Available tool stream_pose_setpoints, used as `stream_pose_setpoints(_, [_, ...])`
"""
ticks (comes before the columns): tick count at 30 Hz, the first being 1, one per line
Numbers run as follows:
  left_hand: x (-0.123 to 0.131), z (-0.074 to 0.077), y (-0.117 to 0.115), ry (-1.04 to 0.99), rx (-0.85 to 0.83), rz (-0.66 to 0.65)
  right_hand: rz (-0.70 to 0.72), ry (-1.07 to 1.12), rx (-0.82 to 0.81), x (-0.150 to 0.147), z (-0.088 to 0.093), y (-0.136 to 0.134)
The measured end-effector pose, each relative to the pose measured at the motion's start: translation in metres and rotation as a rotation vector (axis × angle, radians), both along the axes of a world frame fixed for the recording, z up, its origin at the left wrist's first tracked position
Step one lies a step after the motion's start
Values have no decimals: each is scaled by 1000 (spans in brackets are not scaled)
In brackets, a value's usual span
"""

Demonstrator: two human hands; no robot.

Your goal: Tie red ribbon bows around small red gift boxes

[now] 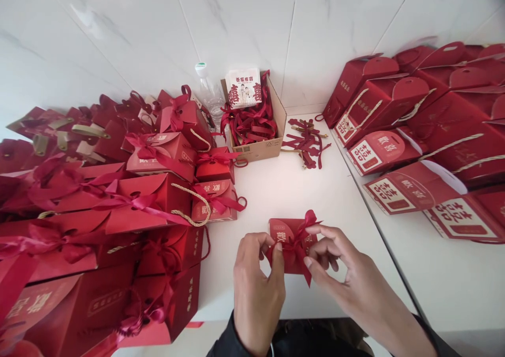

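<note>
A small red gift box (290,223) with gold lettering lies on the white table in front of me, a red ribbon (295,247) tied in a bow across its top. My left hand (260,283) pinches the bow's left loop between thumb and fingers. At the bow's right side, my right hand (347,267) has its fingers curled at the ribbon; the index fingertip touches the upper loop and the thumb presses by the lower tail. Part of the box's right end is hidden behind the right fingers.
Many ribboned red boxes (158,157) are piled at the left. A cardboard box (258,151) of loose ribbons holds printed cards (243,88), beside a clear bottle (211,97). Cut ribbons (307,139) lie right of it. Red boxes with rope handles (414,186) stand beyond the table seam.
</note>
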State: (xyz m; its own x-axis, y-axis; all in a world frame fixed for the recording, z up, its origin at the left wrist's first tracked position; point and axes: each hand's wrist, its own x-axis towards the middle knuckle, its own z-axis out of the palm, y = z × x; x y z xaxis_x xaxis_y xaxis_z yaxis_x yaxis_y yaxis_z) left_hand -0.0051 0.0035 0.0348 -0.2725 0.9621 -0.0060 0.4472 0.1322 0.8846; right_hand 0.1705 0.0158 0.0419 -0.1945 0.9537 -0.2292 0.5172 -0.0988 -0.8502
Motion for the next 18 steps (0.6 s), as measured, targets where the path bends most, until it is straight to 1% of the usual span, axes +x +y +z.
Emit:
stream_pose_setpoints(2, [-2, 0, -1, -134, -44, -18, -15, 18, -42, -1, 3, 0])
stream_pose_setpoints(4, [-5, 1, -3, -303, -98, -74, -49, 59, -90, -4, 7, 0])
stream_pose_setpoints(6, [-7, 1, -6, -378, -98, -121, -85, 106, -131, -7, 12, 0])
stream_pose_setpoints(8, [-7, 1, -9, -309, -49, -155, -106, 148, -162, -9, 14, 0])
stream_pose_setpoints(10, [-4, -1, -11, -169, 7, -208, -113, 177, -178, -9, 13, 0])
stream_pose_setpoints(13, [2, -7, -11, 1, 86, -235, -70, 193, -187, -6, 8, -1])
stream_pose_setpoints(15, [5, -10, -10, 40, 113, -217, -34, 202, -192, -1, 6, 1])
stream_pose_setpoints(16, [5, -11, -9, 50, 117, -211, -40, 202, -183, 2, 6, 3])
stream_pose_setpoints(18, [5, -12, -8, 71, 118, -212, -115, 183, -123, 8, 6, 11])
